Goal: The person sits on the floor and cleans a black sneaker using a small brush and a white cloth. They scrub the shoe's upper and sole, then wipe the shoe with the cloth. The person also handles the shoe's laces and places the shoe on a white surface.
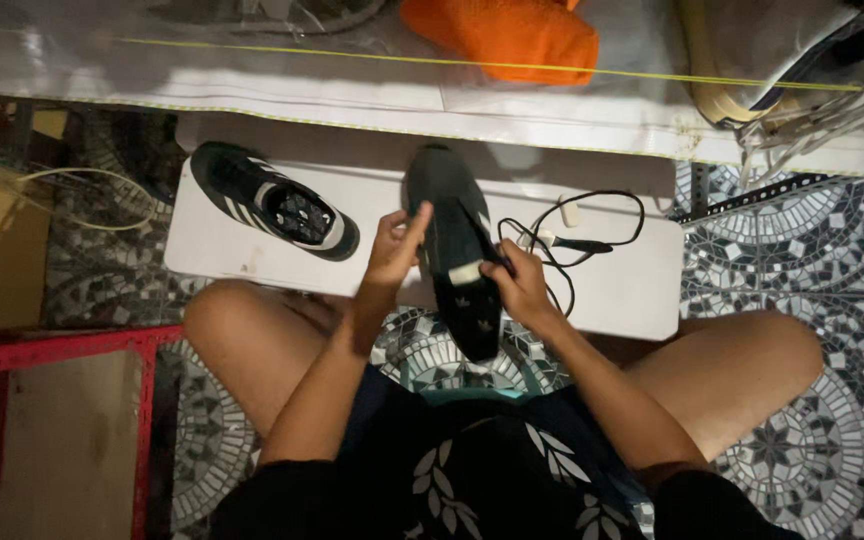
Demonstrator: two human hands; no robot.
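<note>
I'm looking down over my own knees at a low white board (612, 290) on the patterned tile floor (802, 260), and I'll place everything off that board. My left hand (392, 255) and right hand (517, 285) both grip a dark shoe (457, 250) held over the board's near edge, approx at its middle, toe pointing away from me twd the far edge, heel end hanging past the near edge over the tiles. Left hand is closed on the shoe's left side w/ thumb and fingers wrapped on the upper, one finger raised along the collar. Right hand is clamped on the shoe's right side near the white band across the tongue; can't tell if it pinches anything else there. A second dark shoe w/ white stripes (277, 200) lies on the board's left end, well apart from my hands, opening up, toe angled twd the left far corner. A black cable (592, 235) loops on the board's right half, just beside the right hand, w/ a small white piece (570, 213) near it. Beyond the board's far edge runs a pale shelf (352, 90) carrying an orange cloth (507, 35). Left of the board stands a red metal frame (52, 350).
</note>
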